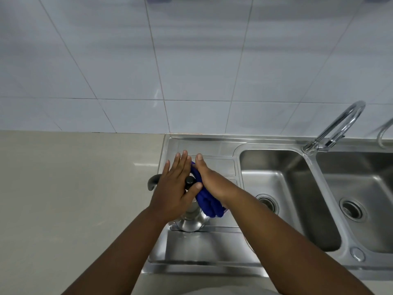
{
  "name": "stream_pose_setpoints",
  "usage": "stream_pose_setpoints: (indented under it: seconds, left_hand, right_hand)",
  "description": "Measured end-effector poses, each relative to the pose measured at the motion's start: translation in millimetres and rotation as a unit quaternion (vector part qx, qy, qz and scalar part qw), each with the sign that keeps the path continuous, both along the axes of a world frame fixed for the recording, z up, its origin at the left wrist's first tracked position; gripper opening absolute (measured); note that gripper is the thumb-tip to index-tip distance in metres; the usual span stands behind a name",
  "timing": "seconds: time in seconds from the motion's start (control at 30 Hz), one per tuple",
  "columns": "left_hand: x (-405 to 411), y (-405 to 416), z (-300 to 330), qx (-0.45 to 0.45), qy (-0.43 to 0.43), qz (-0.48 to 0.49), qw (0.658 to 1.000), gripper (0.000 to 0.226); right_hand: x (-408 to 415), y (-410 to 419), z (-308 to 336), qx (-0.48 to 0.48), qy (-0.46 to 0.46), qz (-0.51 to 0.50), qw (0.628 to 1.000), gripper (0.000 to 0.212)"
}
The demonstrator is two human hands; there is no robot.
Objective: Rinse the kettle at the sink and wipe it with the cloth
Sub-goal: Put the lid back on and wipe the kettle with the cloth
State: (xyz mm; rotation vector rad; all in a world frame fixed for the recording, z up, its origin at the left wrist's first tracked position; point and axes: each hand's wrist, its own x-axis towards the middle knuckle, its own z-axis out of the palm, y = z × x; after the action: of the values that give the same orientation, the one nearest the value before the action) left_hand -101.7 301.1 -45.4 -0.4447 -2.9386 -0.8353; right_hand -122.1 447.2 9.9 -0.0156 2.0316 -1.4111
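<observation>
Steel kettle (pixel 191 222) on sink drainboard (pixel 204 245); left hand (pixel 174 188) flat on top; right hand (pixel 209 179) presses cloth (pixel 209 201) (blue).

Counter (pixel 74 188) left of kettle (pixel 191 222) bare; 2 sink basins (pixel 287 188) open right; faucet (pixel 340 126) arches behind.

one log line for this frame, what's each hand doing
phase: wiping | kettle: on drainboard | left hand: flat on kettle top | right hand: pressing blue cloth on kettle | faucet: no water visible

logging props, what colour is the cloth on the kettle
Deep blue cloth, plain, clearest in the head view.
</observation>
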Motion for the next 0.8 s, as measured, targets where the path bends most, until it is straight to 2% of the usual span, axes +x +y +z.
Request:
stream_pose_setpoints:
  seconds: [0.07, 0.17, 0.2, 0.3, 0.4, 0.5, 0.57, 0.67, 0.8]
  left_hand:
    - [-4.6, -1.2, 3.4, -0.047, -0.002, 0.007, 0.999, 0.091]
    - [-5.7, 1.8, 7.6, -0.146, -0.024, 0.067, 0.987, 0.103]
    - [-4.9, 3.2, 7.8, -0.14, -0.044, 0.083, 0.986, 0.108]
    - [-1.9, 4.9, 5.6, -0.045, -0.096, 0.074, 0.992, 0.118]
    - [-1.2, 4.0, 2.5, 0.009, -0.096, 0.029, 0.995, 0.11]
    - [-2.6, 2.7, 1.1, 0.027, -0.088, -0.01, 0.996, 0.104]
    - [-4.5, 3.8, 3.0, 0.037, -0.094, -0.042, 0.994, 0.1]
    - [-7.0, 4.9, 5.4, 0.044, -0.093, -0.079, 0.992, 0.096]
    - [-11.7, -1.7, 6.9, 0.024, -0.082, -0.105, 0.991, 0.092]
  right_hand:
    - [3.3, 5.2, 3.8, 0.027, -0.025, 0.023, 0.999, 0.081]
    - [16.7, 19.2, 6.0, 0.04, -0.065, 0.029, 0.997, 0.082]
    - [23.1, 25.0, 5.2, 0.033, -0.072, 0.034, 0.996, 0.08]
    - [45.8, 41.1, -4.9, 0.0, -0.052, 0.035, 0.998, 0.071]
    - [64.3, 46.1, -24.8, -0.076, 0.003, 0.014, 0.997, 0.075]
    - [59.3, 42.5, -43.0, -0.127, 0.067, -0.007, 0.99, 0.089]
    - [42.5, 36.2, -56.5, -0.149, 0.094, -0.022, 0.984, 0.083]
    - [12.5, 28.9, -70.0, -0.17, 0.078, -0.044, 0.981, 0.073]
    - [6.1, 31.7, -90.9, -0.144, 0.021, -0.093, 0.985, 0.062]
